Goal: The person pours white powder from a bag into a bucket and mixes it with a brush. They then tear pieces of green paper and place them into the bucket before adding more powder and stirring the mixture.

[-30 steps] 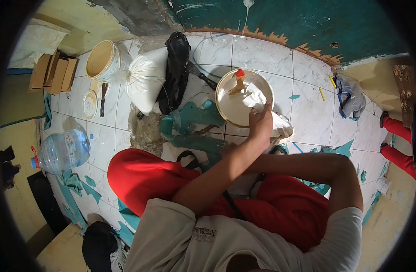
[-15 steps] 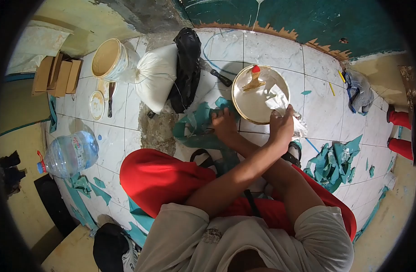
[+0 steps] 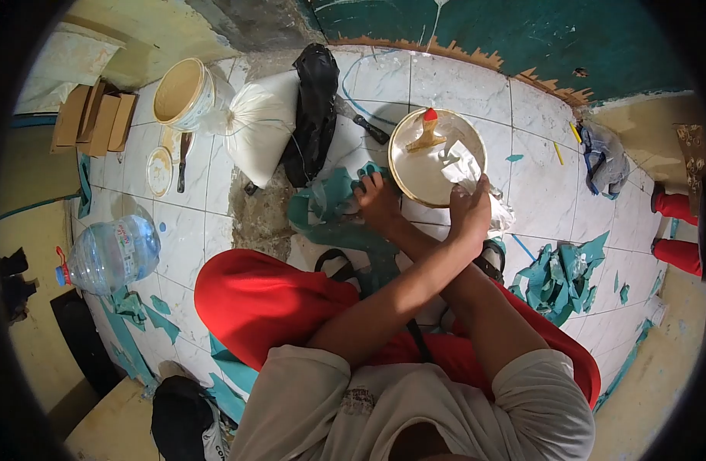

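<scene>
A crumpled white sheet, plastic or cloth (image 3: 462,167), is pinched between the closed fingers of the left hand (image 3: 470,206) at the near right rim of a round white bucket (image 3: 403,190). The sheet's long axis is laid slantwise over that rim: one end is draped inside, away from the grip, and the other is hung outside, toward the wearer and to the right.

The forearms are crossed, the left above the right, so the right hand (image 3: 378,201) is placed to the left of the bucket. Its fingers are bent and slightly parted over torn teal-green sheeting (image 3: 326,200); whether any is pinched cannot be told. The sheet is nearer to the left hand.

Inside the bucket, a flat wooden paintbrush with a red handle tip (image 3: 426,141) is leaned toward the far rim. The far left side is flanked by a black-handled tool (image 3: 370,129). To the right, white marbled floor tiles (image 3: 537,184) are stretched toward a crumpled grey plastic bag (image 3: 605,160); nearer the wearer, a heap of teal-green scraps (image 3: 562,280) is seen.
</scene>
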Available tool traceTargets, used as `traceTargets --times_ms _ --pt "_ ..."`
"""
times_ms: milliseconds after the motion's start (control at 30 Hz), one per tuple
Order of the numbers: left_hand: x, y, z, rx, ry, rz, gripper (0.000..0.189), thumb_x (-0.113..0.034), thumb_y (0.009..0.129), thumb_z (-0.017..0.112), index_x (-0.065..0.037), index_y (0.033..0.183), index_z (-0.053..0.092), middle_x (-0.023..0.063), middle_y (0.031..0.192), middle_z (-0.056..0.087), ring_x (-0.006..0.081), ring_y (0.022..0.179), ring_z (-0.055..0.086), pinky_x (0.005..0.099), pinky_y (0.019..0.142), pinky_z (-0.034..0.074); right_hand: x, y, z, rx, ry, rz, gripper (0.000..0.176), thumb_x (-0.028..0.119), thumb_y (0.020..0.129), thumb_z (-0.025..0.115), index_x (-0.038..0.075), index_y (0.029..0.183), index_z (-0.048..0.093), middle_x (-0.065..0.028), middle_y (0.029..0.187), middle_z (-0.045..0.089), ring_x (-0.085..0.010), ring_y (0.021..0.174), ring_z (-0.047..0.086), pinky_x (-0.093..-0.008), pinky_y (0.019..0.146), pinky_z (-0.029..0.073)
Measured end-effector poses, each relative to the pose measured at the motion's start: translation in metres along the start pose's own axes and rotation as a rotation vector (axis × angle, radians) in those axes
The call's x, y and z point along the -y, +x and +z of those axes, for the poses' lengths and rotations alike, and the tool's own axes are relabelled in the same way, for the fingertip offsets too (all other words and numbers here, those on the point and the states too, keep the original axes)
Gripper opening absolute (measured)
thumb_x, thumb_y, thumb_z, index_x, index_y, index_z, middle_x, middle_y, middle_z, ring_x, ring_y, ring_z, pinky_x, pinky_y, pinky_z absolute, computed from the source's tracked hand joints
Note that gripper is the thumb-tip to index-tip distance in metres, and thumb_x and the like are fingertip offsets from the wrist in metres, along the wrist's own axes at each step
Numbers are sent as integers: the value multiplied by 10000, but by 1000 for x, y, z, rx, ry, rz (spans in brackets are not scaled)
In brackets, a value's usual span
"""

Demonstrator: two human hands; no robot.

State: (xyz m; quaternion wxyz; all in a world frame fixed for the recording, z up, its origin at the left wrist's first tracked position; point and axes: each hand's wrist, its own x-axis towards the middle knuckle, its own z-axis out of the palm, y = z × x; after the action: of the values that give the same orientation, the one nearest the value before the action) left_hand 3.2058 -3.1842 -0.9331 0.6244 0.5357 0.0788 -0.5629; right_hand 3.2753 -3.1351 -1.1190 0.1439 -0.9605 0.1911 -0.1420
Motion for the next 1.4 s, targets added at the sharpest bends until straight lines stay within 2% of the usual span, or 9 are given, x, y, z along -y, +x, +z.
traceTargets --times_ms 333,367,400,433,633,800,867,967,1400 --pt "9 9 -2 14 -85 38 393 -240 991 592 67 1221 512 133 1075 640 191 936 596 342 830 479 1 -110 -67 566 430 20 230 143 845 620 32 1036 554 -193 988 614 -380 886 625 -476 795 503" --pt "11 13 -4 19 -86 36 393 -240 991 592 67 1221 512 133 1075 640 191 936 596 342 830 479 -32 -182 0 726 1081 622 292 192 946 550 69 1203 611 -169 1194 640 -301 1047 648 -434 931 497" --pt "15 17 -7 26 -80 32 403 -242 989 596 67 1233 506 135 1081 641 193 943 596 340 830 481 -99 -206 -114 723 1075 630 292 192 946 550 69 1203 611 -169 1194 640 -301 1047 648 -434 931 497" --pt "17 18 -7 35 -76 25 414 -244 988 600 66 1244 500 138 1088 641 194 950 596 337 829 484 -17 -113 -171 903 616 -7 346 228 976 554 53 1272 592 -170 1222 651 -227 1028 670 -401 939 499" --pt "19 24 -10 -9 -52 36 291 -199 981 612 21 1167 577 80 993 643 170 805 650 322 708 534 -61 -44 -348 1509 632 450 351 233 876 683 27 1157 644 -183 1053 682 -267 994 664 -388 906 500" --pt "15 18 -13 77 2 49 283 -201 985 612 16 1159 561 77 975 630 168 820 652 329 725 542 -145 -65 -369 1212 531 374 272 144 851 657 57 1107 685 -179 1213 627 -304 1182 570 -380 975 451" --pt "12 17 -12 72 17 40 255 -211 988 615 3 1111 552 78 957 620 168 823 652 330 735 542 -146 -86 -355 726 -405 215 226 85 818 619 79 1018 722 -199 1242 545 -379 1206 478 -409 1007 404" --pt "3 9 -13 128 -3 -3 251 -220 980 632 -16 1085 530 85 945 617 172 820 653 330 745 541 -168 -82 -350 396 -395 86 168 57 743 607 89 835 745 -141 955 462 -313 940 443 -398 881 409" --pt "-2 12 -4 206 99 82 365 -267 978 642 13 1154 489 78 958 610 150 897 617 323 862 476 -175 -72 -337 9 31 383 290 -21 819 672 132 1051 757 -154 1015 485 -314 992 438 -420 864 383"
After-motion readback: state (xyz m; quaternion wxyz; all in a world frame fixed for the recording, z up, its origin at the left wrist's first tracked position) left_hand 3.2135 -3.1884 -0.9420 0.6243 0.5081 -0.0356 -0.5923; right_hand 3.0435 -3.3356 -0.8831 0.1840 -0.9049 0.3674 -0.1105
